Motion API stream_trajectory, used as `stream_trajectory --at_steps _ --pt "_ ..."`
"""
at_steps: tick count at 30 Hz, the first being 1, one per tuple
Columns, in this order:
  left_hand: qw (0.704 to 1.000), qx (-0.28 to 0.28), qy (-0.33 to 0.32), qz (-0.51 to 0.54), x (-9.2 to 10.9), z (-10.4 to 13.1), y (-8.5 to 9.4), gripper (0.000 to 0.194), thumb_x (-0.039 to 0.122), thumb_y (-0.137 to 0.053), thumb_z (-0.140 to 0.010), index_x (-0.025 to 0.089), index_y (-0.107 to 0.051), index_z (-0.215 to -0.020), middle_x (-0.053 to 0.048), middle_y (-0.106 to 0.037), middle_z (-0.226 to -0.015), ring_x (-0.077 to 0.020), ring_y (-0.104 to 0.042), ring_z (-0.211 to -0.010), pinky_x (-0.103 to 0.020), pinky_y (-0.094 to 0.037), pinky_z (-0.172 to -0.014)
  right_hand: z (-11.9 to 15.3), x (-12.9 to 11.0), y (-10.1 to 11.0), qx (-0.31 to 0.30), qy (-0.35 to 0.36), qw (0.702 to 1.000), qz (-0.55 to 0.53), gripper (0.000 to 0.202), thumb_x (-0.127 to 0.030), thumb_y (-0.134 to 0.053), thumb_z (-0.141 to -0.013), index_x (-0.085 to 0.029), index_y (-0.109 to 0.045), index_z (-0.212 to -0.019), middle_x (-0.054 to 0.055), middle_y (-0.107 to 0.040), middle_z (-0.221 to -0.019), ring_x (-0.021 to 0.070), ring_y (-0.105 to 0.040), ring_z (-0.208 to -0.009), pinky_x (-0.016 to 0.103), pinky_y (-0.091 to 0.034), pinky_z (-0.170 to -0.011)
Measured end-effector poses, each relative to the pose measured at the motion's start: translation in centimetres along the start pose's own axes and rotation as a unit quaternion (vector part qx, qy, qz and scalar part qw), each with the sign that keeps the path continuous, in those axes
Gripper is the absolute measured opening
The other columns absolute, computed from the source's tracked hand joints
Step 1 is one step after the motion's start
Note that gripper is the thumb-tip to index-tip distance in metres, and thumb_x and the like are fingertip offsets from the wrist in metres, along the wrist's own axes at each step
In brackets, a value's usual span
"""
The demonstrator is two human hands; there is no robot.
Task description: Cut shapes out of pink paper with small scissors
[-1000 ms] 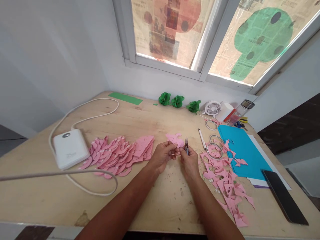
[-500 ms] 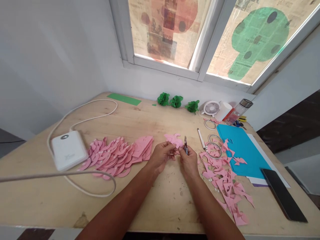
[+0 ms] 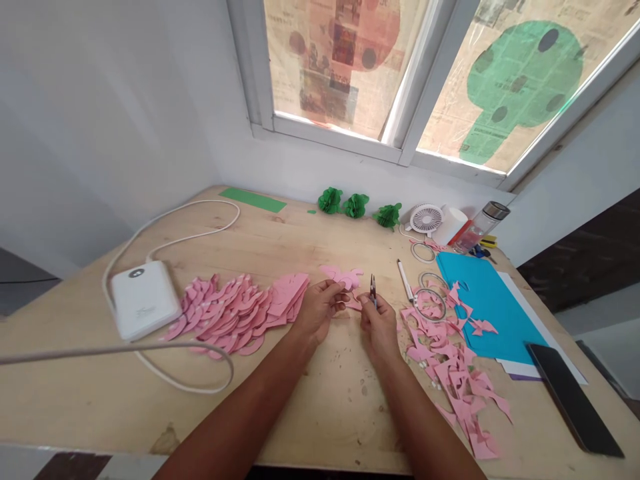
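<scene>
Pinched between the fingers of my left hand (image 3: pixel 323 307) is a pink paper cutout (image 3: pixel 347 275) with curved edges. My right hand (image 3: pixel 379 320) is closed around small pliers or scissors (image 3: pixel 373 288), whose dark tips point away from me. A small pink scrap (image 3: pixel 354 303) shows between the two hands, close to my right fingertips. Left of my hands lies a long overlapping pile of pink paper cutouts (image 3: pixel 230 310). Pink offcuts (image 3: pixel 455 367) are strewn to the right of my right forearm.
A white power bank (image 3: pixel 145 300) with a cable lies left. Green paper flowers (image 3: pixel 355 205), a small fan (image 3: pixel 426 219) and a bottle (image 3: pixel 483 227) stand at the back. Right are a pen (image 3: pixel 405 280), metal rings (image 3: pixel 430 305), blue sheets (image 3: pixel 485 300) and a black phone (image 3: pixel 575 400).
The pink cutout in my left hand has turned and shifted left, and a scrap now shows between my hands. The view has shifted slightly.
</scene>
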State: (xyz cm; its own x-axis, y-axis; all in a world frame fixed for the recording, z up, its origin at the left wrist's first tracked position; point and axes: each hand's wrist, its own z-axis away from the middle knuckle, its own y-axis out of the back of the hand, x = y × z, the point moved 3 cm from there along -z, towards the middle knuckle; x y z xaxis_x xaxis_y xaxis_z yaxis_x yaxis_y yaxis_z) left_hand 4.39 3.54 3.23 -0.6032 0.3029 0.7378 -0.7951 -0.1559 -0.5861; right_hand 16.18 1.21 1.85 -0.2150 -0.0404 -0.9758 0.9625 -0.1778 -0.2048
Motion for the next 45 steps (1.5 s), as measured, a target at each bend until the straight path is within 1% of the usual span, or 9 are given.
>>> stream_trajectory --at_steps 2,5,8,13,20,27,32,39,45 --pt "1.0 0.007 -0.01 0.009 0.1 -0.1 0.1 0.021 0.022 -0.072 -0.055 0.015 -0.053 -0.062 -0.002 -0.062 -0.058 -0.0099 -0.056 -0.051 -0.02 -0.038 -0.048 0.3 -0.1 -0.5 -0.039 -0.025 0.998 -0.039 0.027 -0.042 -0.064 -0.068 -0.016 -0.057 -0.074 -0.01 -0.028 -0.044 0.0054 -0.018 -0.038 0.021 -0.011 -0.037" --pt "0.999 0.008 -0.022 0.023 0.2 -0.1 0.1 0.022 0.021 -0.072 -0.054 0.015 -0.052 -0.06 -0.001 -0.06 -0.056 -0.011 -0.056 -0.052 -0.021 -0.039 -0.049 0.7 0.1 -1.1 -0.091 -0.051 0.993 -0.059 0.027 -0.042 -0.064 -0.069 -0.016 -0.057 -0.072 -0.01 -0.029 -0.041 0.0049 -0.018 -0.037 0.021 -0.01 -0.037" --pt "0.999 0.007 -0.03 0.031 0.2 -0.1 0.2 0.022 0.021 -0.072 -0.054 0.014 -0.052 -0.059 -0.001 -0.061 -0.058 -0.0116 -0.057 -0.054 -0.022 -0.04 -0.05 1.0 0.3 -1.3 -0.109 -0.071 0.99 -0.062 0.026 -0.041 -0.063 -0.071 -0.015 -0.059 -0.072 -0.01 -0.029 -0.041 0.0043 -0.018 -0.037 0.021 -0.009 -0.037" --pt "0.999 0.016 -0.032 0.033 0.3 -0.1 0.3 0.021 0.021 -0.072 -0.055 0.014 -0.053 -0.062 0.0 -0.06 -0.059 -0.0113 -0.057 -0.055 -0.022 -0.04 -0.051 1.1 0.2 -1.3 -0.113 -0.097 0.987 -0.062 0.03 -0.044 -0.062 -0.072 -0.014 -0.06 -0.071 -0.009 -0.034 -0.041 0.0041 -0.02 -0.036 0.021 -0.009 -0.036" --pt "0.999 0.008 -0.031 0.03 0.2 -0.1 0.1 0.022 0.022 -0.072 -0.055 0.014 -0.053 -0.06 -0.001 -0.06 -0.059 -0.0109 -0.057 -0.054 -0.022 -0.039 -0.051 1.1 0.3 -1.4 -0.106 -0.111 0.986 -0.069 0.037 -0.051 -0.058 -0.072 -0.014 -0.06 -0.071 -0.008 -0.036 -0.042 0.004 -0.02 -0.035 0.02 -0.009 -0.036" --pt "0.999 0.012 -0.034 0.032 0.3 0.0 0.0 0.021 0.022 -0.073 -0.054 0.014 -0.055 -0.061 -0.001 -0.061 -0.061 -0.0106 -0.057 -0.055 -0.022 -0.04 -0.053 1.1 0.2 -1.4 -0.11 -0.119 0.985 -0.059 0.038 -0.052 -0.058 -0.072 -0.014 -0.06 -0.071 -0.008 -0.036 -0.042 0.0042 -0.02 -0.034 0.021 -0.008 -0.035" --pt "0.999 0.013 -0.035 0.03 0.2 0.0 0.0 0.021 0.022 -0.073 -0.054 0.014 -0.054 -0.06 -0.001 -0.06 -0.058 -0.011 -0.057 -0.054 -0.023 -0.041 -0.054 1.0 0.3 -1.3 -0.103 -0.123 0.986 -0.052 0.039 -0.054 -0.058 -0.071 -0.014 -0.06 -0.071 -0.008 -0.036 -0.042 0.0043 -0.02 -0.035 0.021 -0.009 -0.035" --pt "0.999 -0.008 -0.032 0.02 0.0 0.1 -0.1 0.02 0.023 -0.071 -0.057 0.014 -0.053 -0.058 -0.001 -0.06 -0.055 -0.0104 -0.055 -0.052 -0.023 -0.04 -0.053 0.9 0.3 -1.2 -0.1 -0.106 0.987 -0.064 0.038 -0.053 -0.058 -0.072 -0.015 -0.06 -0.071 -0.008 -0.036 -0.043 0.0042 -0.02 -0.035 0.021 -0.009 -0.035" --pt "0.999 -0.028 -0.035 0.02 0.0 0.4 -0.4 0.019 0.024 -0.071 -0.059 0.014 -0.054 -0.058 -0.001 -0.06 -0.055 -0.0104 -0.054 -0.052 -0.024 -0.041 -0.054 0.9 0.3 -1.1 -0.095 -0.102 0.988 -0.067 0.044 -0.057 -0.056 -0.072 -0.014 -0.06 -0.074 -0.007 -0.037 -0.044 0.0047 -0.021 -0.036 0.021 -0.01 -0.035"
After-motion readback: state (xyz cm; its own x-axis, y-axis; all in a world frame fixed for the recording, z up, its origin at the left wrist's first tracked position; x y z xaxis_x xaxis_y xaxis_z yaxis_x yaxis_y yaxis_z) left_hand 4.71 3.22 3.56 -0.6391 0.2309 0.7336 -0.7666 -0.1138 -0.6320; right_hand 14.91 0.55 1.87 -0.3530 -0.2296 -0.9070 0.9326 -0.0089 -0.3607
